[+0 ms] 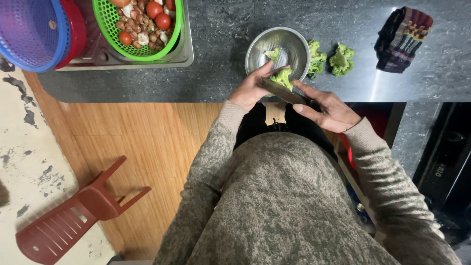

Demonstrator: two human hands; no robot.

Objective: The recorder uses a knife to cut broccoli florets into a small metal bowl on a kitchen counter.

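From my remote seat, much is cut off or covered. The blue basket (pixel 30 30) and the red one (pixel 74 29) nested under it run off the top and left edges; the green basket (pixel 142 29) of tomatoes and mushrooms loses its upper part to the top edge. My left hand (pixel 252 87) hides the lower stem of the broccoli floret (pixel 283 77) it grips, and I cannot tell how far the knife blade (pixel 284 92) has entered. The knife's handle is buried under my right hand (pixel 329 110) (palm over it). The steel bowl (pixel 283 48) partly masks one broccoli piece (pixel 316 59). The black appliance (pixel 446 172) at right is cropped.
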